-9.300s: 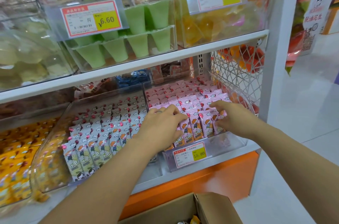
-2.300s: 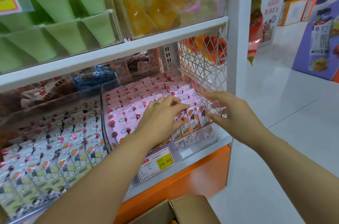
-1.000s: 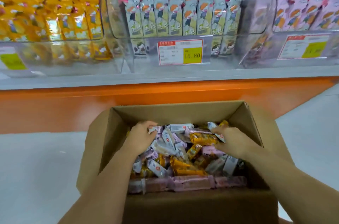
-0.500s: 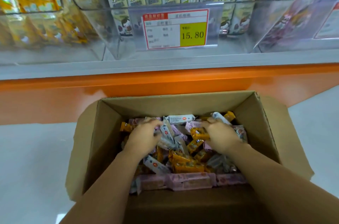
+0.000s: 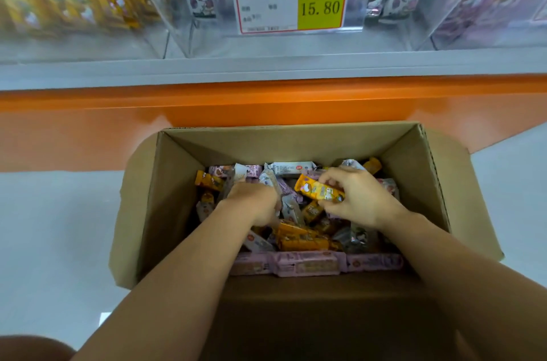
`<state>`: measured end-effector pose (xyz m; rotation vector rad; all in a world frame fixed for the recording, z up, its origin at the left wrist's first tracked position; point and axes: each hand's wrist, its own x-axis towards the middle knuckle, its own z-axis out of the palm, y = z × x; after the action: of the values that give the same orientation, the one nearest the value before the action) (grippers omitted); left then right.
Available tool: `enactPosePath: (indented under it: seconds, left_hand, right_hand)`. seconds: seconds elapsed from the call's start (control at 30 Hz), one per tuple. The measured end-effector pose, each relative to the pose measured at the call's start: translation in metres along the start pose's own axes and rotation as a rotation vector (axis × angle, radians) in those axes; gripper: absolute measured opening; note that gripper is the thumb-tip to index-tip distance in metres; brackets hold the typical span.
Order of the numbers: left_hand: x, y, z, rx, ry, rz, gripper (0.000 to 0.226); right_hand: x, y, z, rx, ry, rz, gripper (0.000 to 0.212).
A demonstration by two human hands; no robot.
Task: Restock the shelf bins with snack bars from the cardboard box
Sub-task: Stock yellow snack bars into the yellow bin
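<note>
Newly raised, one yellow bar (image 5: 321, 190) pinched by right hand (image 5: 359, 199); left hand (image 5: 251, 204) curled, hold unclear.

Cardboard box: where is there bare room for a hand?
Narrow gaps run between the snack bars and the left and right walls of the cardboard box. The middle is crowded: left hand among bars, right hand pinching an orange bar.
</note>
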<state>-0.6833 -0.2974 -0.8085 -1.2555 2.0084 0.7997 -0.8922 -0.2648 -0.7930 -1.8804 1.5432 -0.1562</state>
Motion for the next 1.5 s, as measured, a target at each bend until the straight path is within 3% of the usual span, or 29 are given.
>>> enactPosePath:
  seconds: [0.13, 0.4, 0.67, 0.8, 0.93, 1.13, 1.5]
  left_hand:
    - [0.002, 0.01, 0.009, -0.332, -0.184, 0.071, 0.072]
    - [0.001, 0.015, 0.018, -0.421, -0.211, 0.091, 0.068]
    - [-0.018, 0.014, 0.005, -0.526, -0.114, 0.071, 0.061]
    - [-0.039, 0.011, -0.017, -0.653, 0.004, 0.099, 0.035]
    - [-0.064, 0.015, -0.015, -0.636, -0.005, 0.097, 0.04]
    - [-0.098, 0.015, -0.026, -0.776, 0.122, 0.133, 0.038]
    - [-0.122, 0.0, -0.023, -0.678, 0.32, 0.151, 0.032]
  right_hand:
    - [-0.001, 0.006, 0.004, 0.094, -0.154, 0.143, 0.039]
    - [-0.001, 0.006, 0.006, 0.048, -0.218, 0.203, 0.041]
    - [-0.011, -0.002, -0.009, 0.265, -0.192, 0.205, 0.027]
    - [-0.02, -0.018, -0.035, 0.304, -0.022, 0.19, 0.027]
    - [-0.038, -0.042, -0.061, 0.266, 0.086, 0.154, 0.03]
    - [-0.069, -0.078, -0.089, 0.206, 0.191, 0.075, 0.036]
    - [-0.103, -0.1, -0.112, -0.012, 0.118, 0.042, 0.037]
